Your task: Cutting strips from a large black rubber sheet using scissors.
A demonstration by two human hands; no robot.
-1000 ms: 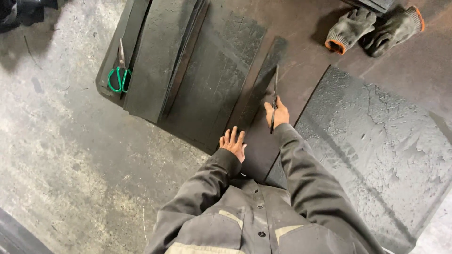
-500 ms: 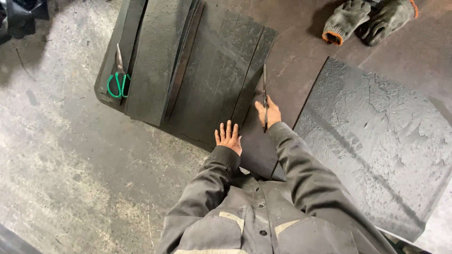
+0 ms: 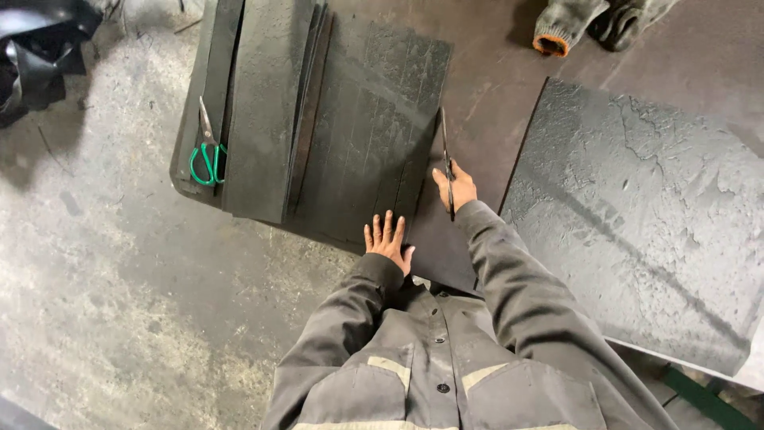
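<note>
Right hand [image 3: 455, 186] just right of frame centre, fingers closed around the handles of dark scissors [image 3: 446, 155] whose long blade points up the frame along the right edge of a dark rubber sheet [image 3: 374, 119] — blade tips look near together but hard to tell exactly. Left hand [image 3: 387, 239] at centre, slightly lower, lies flat with fingers spread and nothing gripped, palm pressing the lower edge of that same sheet just left of the scissors. Sheet sits in the upper middle of the frame on a brownish board [image 3: 493, 72], faint parallel lines running along it. Left of it, a stack of narrower dark strips [image 3: 267, 103] overlapping its left side, running top to bottom. Further left, on a dark strip at the stack's edge, green-handled scissors [image 3: 207, 155] lie unused, blades pointing up, well apart from both hands. Right half of the frame — a large grey rough-textured slab [image 3: 637, 215], close beside the right forearm. Top right, a pair of grey work gloves [image 3: 589, 20] with an orange cuff, partly cut off by the frame edge. Grey jacket sleeves [image 3: 517, 295] fill the lower middle. Concrete floor [image 3: 95, 302] at left and lower left.
</note>
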